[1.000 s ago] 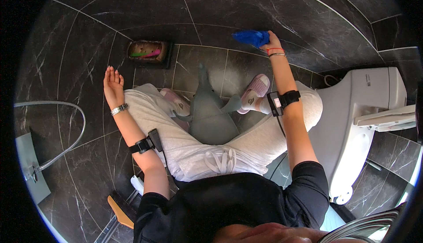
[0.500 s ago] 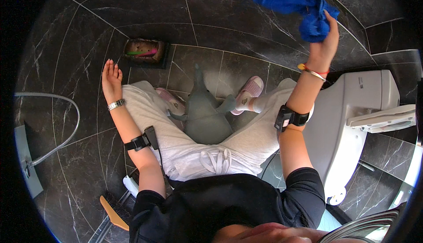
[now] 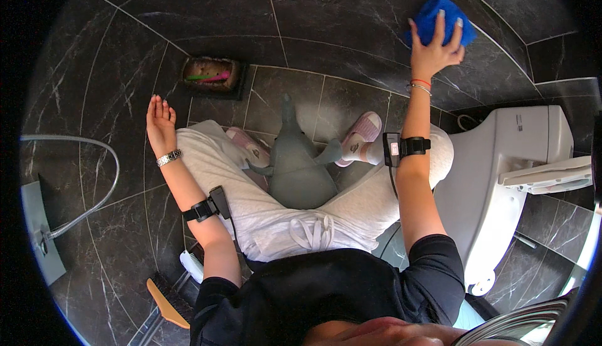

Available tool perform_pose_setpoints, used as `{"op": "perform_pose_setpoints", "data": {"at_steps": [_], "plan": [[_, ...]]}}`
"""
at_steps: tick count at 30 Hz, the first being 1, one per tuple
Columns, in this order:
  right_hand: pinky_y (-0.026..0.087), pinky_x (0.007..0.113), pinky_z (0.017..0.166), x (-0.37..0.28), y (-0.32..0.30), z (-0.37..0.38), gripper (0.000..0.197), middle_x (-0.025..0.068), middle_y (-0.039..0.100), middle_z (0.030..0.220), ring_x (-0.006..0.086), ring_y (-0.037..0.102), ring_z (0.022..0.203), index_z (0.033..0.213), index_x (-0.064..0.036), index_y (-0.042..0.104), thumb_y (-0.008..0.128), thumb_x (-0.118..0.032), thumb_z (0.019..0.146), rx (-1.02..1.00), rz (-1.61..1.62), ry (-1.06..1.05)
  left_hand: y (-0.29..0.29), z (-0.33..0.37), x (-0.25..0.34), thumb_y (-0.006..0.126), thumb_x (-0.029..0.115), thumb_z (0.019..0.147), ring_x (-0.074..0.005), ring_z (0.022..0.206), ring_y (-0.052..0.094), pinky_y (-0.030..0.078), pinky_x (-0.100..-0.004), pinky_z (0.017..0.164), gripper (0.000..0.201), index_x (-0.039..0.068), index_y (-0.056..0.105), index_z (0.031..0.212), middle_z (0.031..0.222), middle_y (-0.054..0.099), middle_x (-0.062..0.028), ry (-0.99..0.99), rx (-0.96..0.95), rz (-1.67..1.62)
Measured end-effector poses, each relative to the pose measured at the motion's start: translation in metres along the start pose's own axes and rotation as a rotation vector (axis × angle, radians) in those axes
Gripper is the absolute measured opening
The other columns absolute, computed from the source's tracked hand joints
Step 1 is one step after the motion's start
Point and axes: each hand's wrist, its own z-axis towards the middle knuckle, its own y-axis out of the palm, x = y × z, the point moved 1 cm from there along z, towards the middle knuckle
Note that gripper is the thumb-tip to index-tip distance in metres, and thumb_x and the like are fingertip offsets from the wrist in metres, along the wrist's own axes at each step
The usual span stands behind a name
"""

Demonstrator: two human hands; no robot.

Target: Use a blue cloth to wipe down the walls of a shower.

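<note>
My right hand (image 3: 433, 54) is stretched forward to the dark tiled wall (image 3: 351, 38). Its fingers are spread over a bunched blue cloth (image 3: 433, 23), which lies against the tiles. Off to the left, my left hand (image 3: 162, 119) hangs in the air past my knee, palm up, fingers loosely bent and apart. Nothing is in it. Between my legs is a grey animal-shaped object (image 3: 302, 164) with a long snout and side flippers, its far end hidden by my body.
A dark box (image 3: 216, 77) holding a green and a pink item stands at the wall's foot. To the right is a white toilet (image 3: 483, 176). A shower hose (image 3: 106, 195) loops at the left. A wooden-handled brush (image 3: 166, 305) and a white brush (image 3: 191, 264) lie lower left.
My right hand has moved left and turned over. The blue cloth, loose and trailing in the air before, is now bunched flat under my fingers on the wall. My left hand is nearly still.
</note>
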Motion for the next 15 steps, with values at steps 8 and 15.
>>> {"op": "perform_pose_setpoints", "data": {"at_steps": [8, 15], "plan": [[0.025, 0.052, 0.099, 0.056, 0.023, -0.064, 0.069, 0.0149, 0.015, 0.141, 0.0350, 0.027, 0.124, 0.134, -0.0123, 0.028, 0.050, -0.049, 0.081, 0.127, 0.395, 1.501, 0.001, -0.001, 0.004, 0.045, 0.017, 0.090, -0.0140, 0.092, 0.053, 0.044, -0.0288, 0.080, 0.026, 0.005, 0.052, 0.111, 0.107, 0.057, -0.0033, 0.005, 0.010, 0.056], [0.039, 0.052, 0.089, 0.022, 0.095, -0.205, 0.052, 0.0123, 0.055, 0.109, 0.0343, 0.051, 0.100, 0.108, -0.0081, 0.052, 0.029, -0.046, 0.082, -0.342, 1.440, 2.067, 0.019, 0.009, -0.007, 0.046, 0.018, 0.089, -0.0141, 0.092, 0.053, 0.044, -0.0281, 0.080, 0.025, 0.005, 0.052, 0.110, 0.107, 0.057, -0.0030, -0.041, -0.012, 0.055]]}}
